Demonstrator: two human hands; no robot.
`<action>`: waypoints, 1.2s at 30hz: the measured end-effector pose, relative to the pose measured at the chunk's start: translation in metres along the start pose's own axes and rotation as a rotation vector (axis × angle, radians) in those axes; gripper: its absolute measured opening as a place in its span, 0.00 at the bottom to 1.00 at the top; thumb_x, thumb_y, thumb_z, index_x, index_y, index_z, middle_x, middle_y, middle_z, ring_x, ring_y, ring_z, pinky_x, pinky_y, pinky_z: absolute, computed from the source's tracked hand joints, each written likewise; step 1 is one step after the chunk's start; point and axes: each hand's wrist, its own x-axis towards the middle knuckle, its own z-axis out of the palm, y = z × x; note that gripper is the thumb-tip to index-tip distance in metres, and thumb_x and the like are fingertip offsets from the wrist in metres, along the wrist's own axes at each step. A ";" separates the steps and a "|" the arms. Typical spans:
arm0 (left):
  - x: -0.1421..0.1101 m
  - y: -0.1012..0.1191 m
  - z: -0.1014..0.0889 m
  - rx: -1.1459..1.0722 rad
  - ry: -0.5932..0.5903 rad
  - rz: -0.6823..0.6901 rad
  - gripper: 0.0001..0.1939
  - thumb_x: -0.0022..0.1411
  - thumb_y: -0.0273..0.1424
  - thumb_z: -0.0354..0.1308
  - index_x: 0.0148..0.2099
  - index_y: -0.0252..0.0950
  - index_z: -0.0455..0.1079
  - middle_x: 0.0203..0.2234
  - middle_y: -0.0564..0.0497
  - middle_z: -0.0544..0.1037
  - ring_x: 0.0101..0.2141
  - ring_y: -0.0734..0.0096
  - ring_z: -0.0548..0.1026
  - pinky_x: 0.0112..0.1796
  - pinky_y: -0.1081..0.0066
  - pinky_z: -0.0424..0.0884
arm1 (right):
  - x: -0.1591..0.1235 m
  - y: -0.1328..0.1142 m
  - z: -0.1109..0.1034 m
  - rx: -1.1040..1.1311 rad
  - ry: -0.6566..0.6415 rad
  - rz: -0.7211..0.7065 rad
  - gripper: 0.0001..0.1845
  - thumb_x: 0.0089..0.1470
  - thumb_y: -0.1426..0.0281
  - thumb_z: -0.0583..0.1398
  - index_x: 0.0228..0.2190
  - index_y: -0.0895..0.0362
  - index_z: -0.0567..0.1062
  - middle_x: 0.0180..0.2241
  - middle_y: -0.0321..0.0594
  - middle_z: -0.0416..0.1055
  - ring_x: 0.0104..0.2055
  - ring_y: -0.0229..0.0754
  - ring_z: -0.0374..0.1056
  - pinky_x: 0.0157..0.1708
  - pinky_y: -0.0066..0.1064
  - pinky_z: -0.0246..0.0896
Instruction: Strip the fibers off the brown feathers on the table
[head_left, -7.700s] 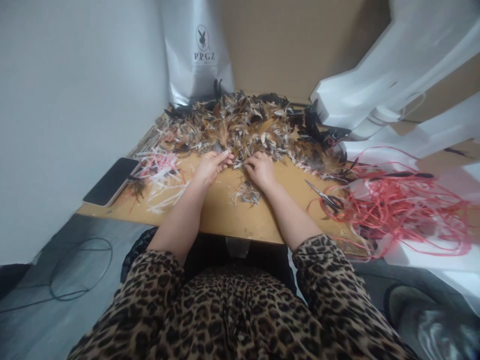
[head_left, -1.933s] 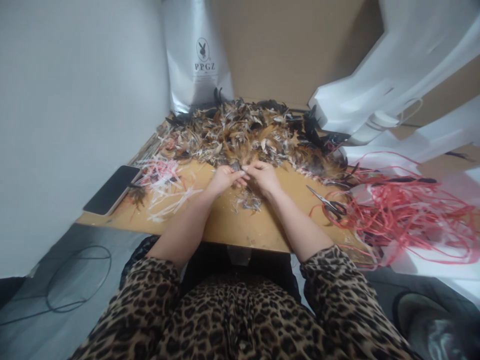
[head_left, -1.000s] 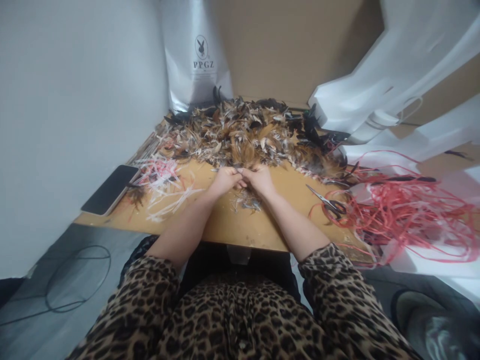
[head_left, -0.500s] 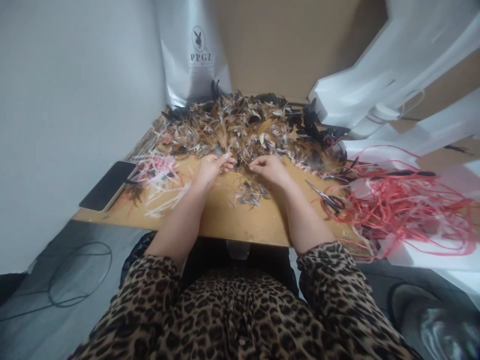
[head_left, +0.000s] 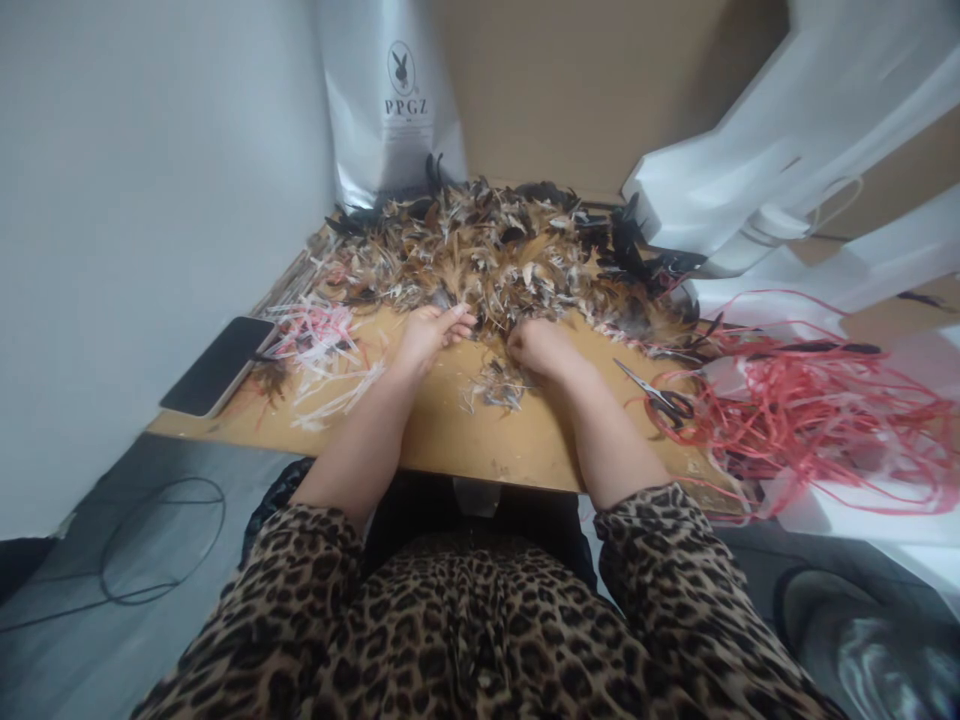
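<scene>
A wide heap of brown, black and whitish feathers (head_left: 487, 245) covers the far half of the wooden table (head_left: 480, 450). At its near edge my left hand (head_left: 431, 335) is closed, thumb pressed to the fingers, on what looks like a small greyish feather. My right hand (head_left: 541, 347) is curled in a closed grip just across from it, knuckles up; what its fingertips hold is hidden. Brown fluff shows in the narrow gap between the hands. Below that gap lies a small tuft of grey and white feather scraps (head_left: 496, 386).
Scissors with black handles (head_left: 664, 400) lie at right beside a tangle of red plastic strips (head_left: 817, 420). White and pink strips (head_left: 322, 335) and a phone (head_left: 217, 367) are at left. A white printed bag (head_left: 397, 120) stands behind the heap.
My right hand has curled its fingers in and turned its knuckles up. My left hand keeps its pinch in nearly the same place. The view has shifted slightly.
</scene>
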 end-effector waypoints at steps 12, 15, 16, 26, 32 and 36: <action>-0.006 -0.004 0.008 -0.204 -0.165 -0.209 0.06 0.56 0.26 0.62 0.36 0.27 0.75 0.26 0.47 0.80 0.20 0.84 0.73 0.21 0.85 0.66 | 0.007 -0.016 0.010 1.689 0.039 0.125 0.17 0.31 0.64 0.71 0.25 0.57 0.74 0.20 0.31 0.69 0.24 0.31 0.63 0.24 0.23 0.54; -0.006 -0.006 0.010 -0.230 -0.214 -0.245 0.06 0.57 0.24 0.61 0.37 0.26 0.76 0.27 0.46 0.80 0.21 0.84 0.73 0.22 0.86 0.67 | 0.009 -0.018 0.016 1.777 -0.018 0.146 0.19 0.31 0.65 0.71 0.27 0.56 0.73 0.25 0.32 0.73 0.29 0.33 0.67 0.28 0.24 0.59; -0.006 -0.006 0.010 -0.236 -0.217 -0.250 0.07 0.57 0.24 0.60 0.38 0.27 0.76 0.27 0.46 0.80 0.21 0.84 0.74 0.22 0.86 0.67 | 0.009 -0.018 0.017 1.786 -0.032 0.149 0.19 0.32 0.64 0.71 0.28 0.55 0.73 0.27 0.32 0.74 0.30 0.34 0.68 0.29 0.24 0.60; -0.004 -0.001 0.010 -0.311 -0.150 -0.229 0.03 0.58 0.23 0.60 0.34 0.29 0.75 0.29 0.47 0.80 0.23 0.84 0.75 0.22 0.87 0.67 | 0.009 -0.013 0.022 1.448 0.145 0.023 0.13 0.37 0.63 0.69 0.25 0.58 0.75 0.26 0.34 0.73 0.29 0.33 0.66 0.36 0.28 0.60; -0.005 -0.001 0.010 -0.246 -0.106 -0.151 0.05 0.54 0.26 0.64 0.34 0.27 0.75 0.23 0.48 0.78 0.22 0.83 0.74 0.22 0.85 0.66 | 0.005 -0.019 0.019 1.270 0.108 0.099 0.14 0.37 0.62 0.67 0.25 0.59 0.75 0.21 0.32 0.70 0.22 0.30 0.58 0.25 0.24 0.52; -0.006 -0.003 0.010 -0.177 -0.135 -0.097 0.08 0.52 0.28 0.65 0.34 0.26 0.75 0.20 0.48 0.77 0.21 0.82 0.73 0.22 0.84 0.65 | 0.004 -0.021 0.019 1.302 0.018 0.149 0.14 0.37 0.62 0.67 0.25 0.58 0.73 0.16 0.30 0.66 0.17 0.29 0.55 0.19 0.23 0.45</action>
